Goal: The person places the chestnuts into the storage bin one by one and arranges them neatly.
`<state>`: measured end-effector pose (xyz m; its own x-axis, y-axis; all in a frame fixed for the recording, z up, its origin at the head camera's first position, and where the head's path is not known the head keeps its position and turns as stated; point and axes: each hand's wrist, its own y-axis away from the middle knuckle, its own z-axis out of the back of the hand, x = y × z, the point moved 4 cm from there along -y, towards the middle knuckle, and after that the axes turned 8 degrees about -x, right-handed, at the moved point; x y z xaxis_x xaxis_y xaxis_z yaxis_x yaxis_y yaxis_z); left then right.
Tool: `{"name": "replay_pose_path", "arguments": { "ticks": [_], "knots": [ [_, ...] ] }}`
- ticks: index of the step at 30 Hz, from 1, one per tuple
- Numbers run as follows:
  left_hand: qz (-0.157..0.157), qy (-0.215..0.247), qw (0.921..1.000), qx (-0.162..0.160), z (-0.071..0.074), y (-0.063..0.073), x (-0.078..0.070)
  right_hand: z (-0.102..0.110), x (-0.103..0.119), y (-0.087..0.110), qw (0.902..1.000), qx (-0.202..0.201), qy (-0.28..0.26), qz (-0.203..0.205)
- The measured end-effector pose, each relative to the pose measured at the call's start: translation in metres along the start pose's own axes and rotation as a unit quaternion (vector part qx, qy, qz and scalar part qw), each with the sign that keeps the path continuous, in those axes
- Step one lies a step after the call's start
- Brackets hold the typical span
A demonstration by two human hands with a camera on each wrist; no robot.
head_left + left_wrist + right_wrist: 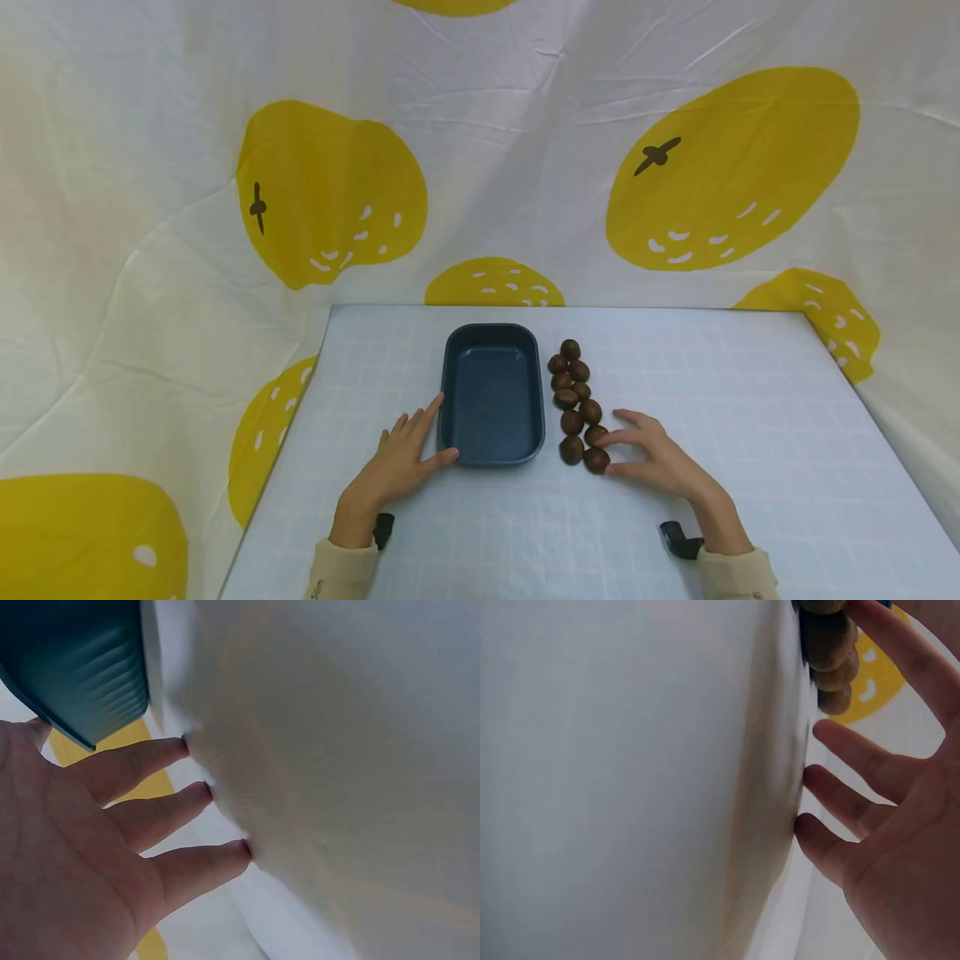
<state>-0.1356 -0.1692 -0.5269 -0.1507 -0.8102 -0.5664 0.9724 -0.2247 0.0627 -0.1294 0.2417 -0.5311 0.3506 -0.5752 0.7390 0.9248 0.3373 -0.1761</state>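
In the head view, several round brown nuts (pixel 590 412), chestnut-like, lie in two uneven columns to the right of a dark blue rectangular tray (pixel 491 457). My right hand (pixel 660 460) is at their near end, thumb and index fingertips at the edges of the nearest nut (pixel 596 461). Its other fingers are spread, as the right wrist view shows, where nuts (pixel 829 641) appear at the top. My left hand (pixel 401 465) touches the tray's left side with spread, extended index finger and thumb. The left wrist view shows its fingers on the cloth below the tray's ribbed wall (pixel 105 682).
A pale checked cloth (pixel 510 542) covers the table. Behind and to the left hangs a white curtain (pixel 525 192) with yellow fruit prints. Black wrist straps (pixel 681 542) are on both arms.
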Motion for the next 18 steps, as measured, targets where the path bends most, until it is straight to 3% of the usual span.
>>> {"name": "replay_pose_path", "arguments": {
  "ticks": [10,18],
  "knots": [
    [0.006,0.006,0.9999,0.005,-0.0002,0.0016,0.0011,-0.0054,0.0013,0.0018,0.9993,0.028,0.006,-0.026],
    [0.003,0.004,1.0,0.002,-0.0009,0.0003,0.0012,-0.0069,0.0009,0.0014,0.9992,0.024,0.026,-0.017]
  ]
}}
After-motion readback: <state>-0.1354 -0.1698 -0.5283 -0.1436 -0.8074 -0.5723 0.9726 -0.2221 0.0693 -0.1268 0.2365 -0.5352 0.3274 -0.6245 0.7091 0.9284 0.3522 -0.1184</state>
